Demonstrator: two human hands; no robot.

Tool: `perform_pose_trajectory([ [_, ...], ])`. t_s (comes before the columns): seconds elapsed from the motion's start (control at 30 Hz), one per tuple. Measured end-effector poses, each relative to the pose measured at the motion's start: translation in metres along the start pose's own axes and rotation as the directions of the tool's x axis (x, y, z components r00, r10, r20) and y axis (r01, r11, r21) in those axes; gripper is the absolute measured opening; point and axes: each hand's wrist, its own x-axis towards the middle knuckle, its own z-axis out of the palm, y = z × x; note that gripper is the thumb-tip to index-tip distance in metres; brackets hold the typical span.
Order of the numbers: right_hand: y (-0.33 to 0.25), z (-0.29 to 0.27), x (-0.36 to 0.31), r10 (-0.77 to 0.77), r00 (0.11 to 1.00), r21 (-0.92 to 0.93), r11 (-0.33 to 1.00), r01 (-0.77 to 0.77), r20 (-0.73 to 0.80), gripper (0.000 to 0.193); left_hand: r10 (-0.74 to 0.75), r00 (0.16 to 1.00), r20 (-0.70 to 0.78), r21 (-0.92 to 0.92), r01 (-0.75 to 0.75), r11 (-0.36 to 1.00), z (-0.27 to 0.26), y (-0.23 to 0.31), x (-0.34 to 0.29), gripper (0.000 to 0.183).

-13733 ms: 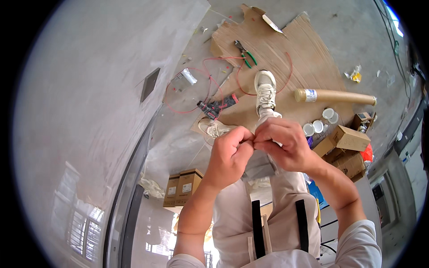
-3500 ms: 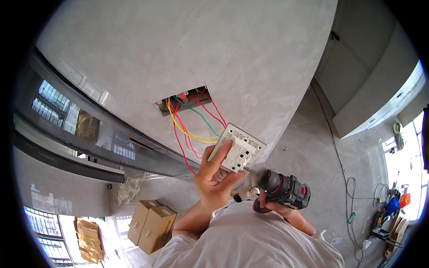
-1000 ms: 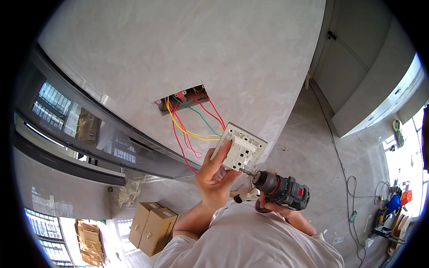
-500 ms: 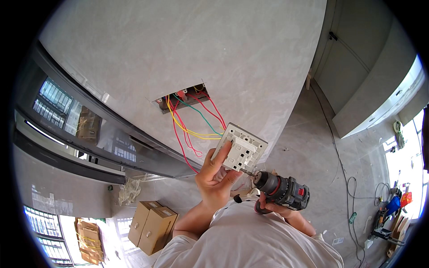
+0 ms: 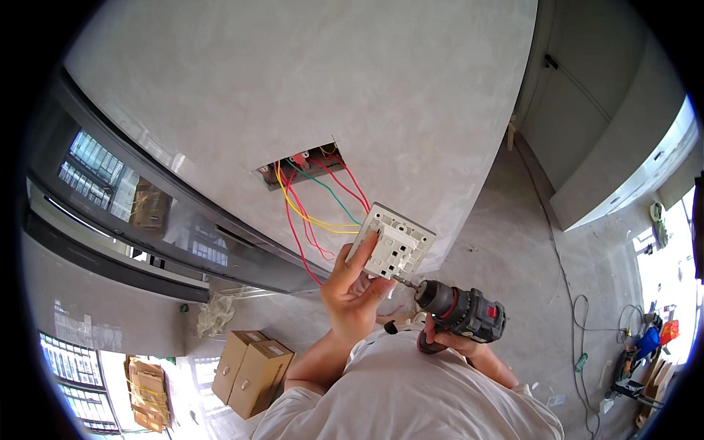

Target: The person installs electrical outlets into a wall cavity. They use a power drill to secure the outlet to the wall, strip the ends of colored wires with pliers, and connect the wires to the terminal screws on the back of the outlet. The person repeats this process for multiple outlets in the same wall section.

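Observation:
My left hand (image 5: 350, 297) grips a white wall switch or socket plate (image 5: 400, 246), its back turned toward me. Gripped in my right hand (image 5: 451, 342) is a black and red cordless drill (image 5: 469, 312). The drill's bit (image 5: 405, 281) meets the lower edge of the plate, beside my left thumb; its exact tip is hard to make out. Red wires (image 5: 302, 227), yellow wires (image 5: 308, 217) and a green wire (image 5: 323, 183) hang out of a rectangular wall box (image 5: 308, 165). The green and yellow ones run to the plate's left side, where their ends are hidden.
Cardboard boxes (image 5: 251, 374) stand on the floor at lower left. A dark-framed glossy panel (image 5: 183, 213) runs along the left. A cable (image 5: 561, 271) crosses the floor at right, near a pile of tools (image 5: 636, 367). A grey door (image 5: 568, 88) is at upper right.
The view has shifted very slightly. Both hands, the plate and the drill keep nearly the same position, with the bit still at the plate's lower edge.

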Motion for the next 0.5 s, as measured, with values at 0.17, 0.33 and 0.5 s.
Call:
perform_pose_trajectory([
  [0.17,0.026,-0.028,0.002,0.027,0.998,0.131,0.991,-0.036,0.065,0.05,-0.064,0.976,-0.209,-0.107,0.042,0.993,-0.003,-0.012,0.006,0.071],
  [0.33,0.044,-0.045,0.004,0.089,0.912,0.616,0.763,0.197,-0.401,0.075,-0.193,0.954,-0.227,-0.288,0.123,0.95,-0.014,-0.006,0.015,0.07],
  [0.5,0.037,-0.037,0.002,-0.073,0.822,0.284,0.918,0.277,-0.566,0.075,-0.445,0.896,-0.006,-0.426,0.4,0.811,-0.016,-0.011,0.006,0.066],
])
